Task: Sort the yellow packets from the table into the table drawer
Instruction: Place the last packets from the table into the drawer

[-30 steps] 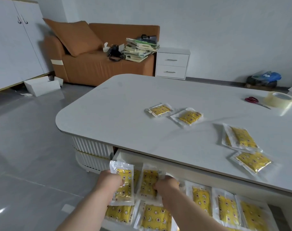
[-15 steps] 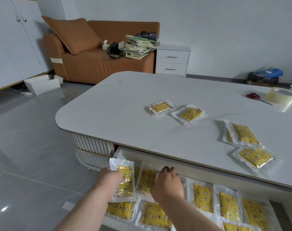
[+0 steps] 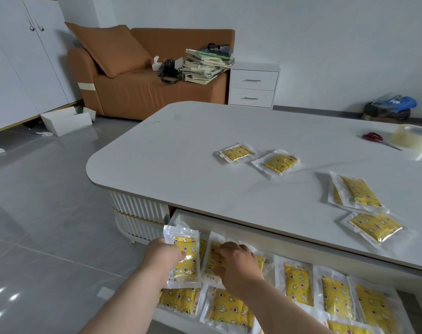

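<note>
The open drawer (image 3: pixel 181 216) under the white table (image 3: pixel 181 150) holds several yellow packets in clear wrappers. My left hand (image 3: pixel 163 255) grips one yellow packet (image 3: pixel 184 256) upright above the drawer's left end. My right hand (image 3: pixel 237 265) lies on another packet (image 3: pixel 211 260) in the drawer, fingers bent over it. On the tabletop lie several more: a packet (image 3: pixel 236 153) and a second one (image 3: pixel 278 162) near the middle, overlapped packets (image 3: pixel 357 195) and a lone packet (image 3: pixel 375 227) at the right.
Red scissors (image 3: pixel 373 137) and a roll of clear tape (image 3: pixel 413 136) lie at the table's far right. Beyond stand an orange sofa (image 3: pixel 133 92) with stacked books, a white nightstand (image 3: pixel 253 85), a cupboard (image 3: pixel 19 61) and a white box (image 3: pixel 65 120) on the floor.
My right hand has slid a little to the right over the packet in the drawer. My left hand keeps its packet upright in nearly the same place.
</note>
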A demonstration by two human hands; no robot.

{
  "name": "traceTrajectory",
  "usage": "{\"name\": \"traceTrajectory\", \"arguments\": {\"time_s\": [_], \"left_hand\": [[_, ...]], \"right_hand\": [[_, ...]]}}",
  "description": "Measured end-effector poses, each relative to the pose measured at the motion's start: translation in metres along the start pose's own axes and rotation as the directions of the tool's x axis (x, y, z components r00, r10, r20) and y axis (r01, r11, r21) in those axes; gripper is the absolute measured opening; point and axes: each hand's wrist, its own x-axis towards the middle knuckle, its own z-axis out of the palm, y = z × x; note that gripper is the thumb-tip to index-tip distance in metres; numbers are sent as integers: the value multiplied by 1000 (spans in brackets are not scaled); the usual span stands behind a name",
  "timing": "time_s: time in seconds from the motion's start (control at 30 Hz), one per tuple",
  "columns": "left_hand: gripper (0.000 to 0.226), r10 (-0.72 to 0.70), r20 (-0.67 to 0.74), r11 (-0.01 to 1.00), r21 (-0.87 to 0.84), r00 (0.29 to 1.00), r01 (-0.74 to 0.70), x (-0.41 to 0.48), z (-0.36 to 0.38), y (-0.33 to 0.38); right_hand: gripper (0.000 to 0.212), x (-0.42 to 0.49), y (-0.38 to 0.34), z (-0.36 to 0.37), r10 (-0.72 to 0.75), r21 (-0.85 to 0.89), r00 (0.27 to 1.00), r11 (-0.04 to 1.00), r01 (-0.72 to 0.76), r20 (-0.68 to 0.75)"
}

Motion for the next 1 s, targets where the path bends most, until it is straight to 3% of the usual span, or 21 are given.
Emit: {"name": "traceTrajectory", "arguments": {"time_s": [0.17, 0.4, 0.73, 0.8, 0.87, 0.93, 1.0], "left_hand": [[61, 43, -6, 997, 58, 999, -43, 2, -1, 9], [52, 167, -15, 935, 320, 986, -154, 5, 14, 16], [37, 300, -80, 836, 501, 951, -222, 12, 26, 8], [37, 384, -65, 767, 578, 921, -279, 8, 27, 10], [39, 530, -18, 648, 653, 848, -392, 2, 20, 16], [47, 676, 161, 434, 702, 719, -565, 2, 7, 21], [60, 655, 435, 180, 704, 618, -687, 4, -8, 20]], "right_hand": [[39, -4, 5, -7, 132, 284, 977, 955, -81, -165], [43, -8, 4, -1, -11, 19, 1000, 1000, 11, -18], [48, 0, 15, 12, 13, 78, 999, 997, -10, -39], [47, 0, 16, 12, 8, 78, 999, 997, -5, -37], [47, 0, 16, 11, 6, 78, 999, 997, -4, -34], [48, -1, 17, 11, 11, 89, 999, 996, -7, -39], [48, -1, 17, 10, 7, 93, 999, 996, -4, -42]]}}
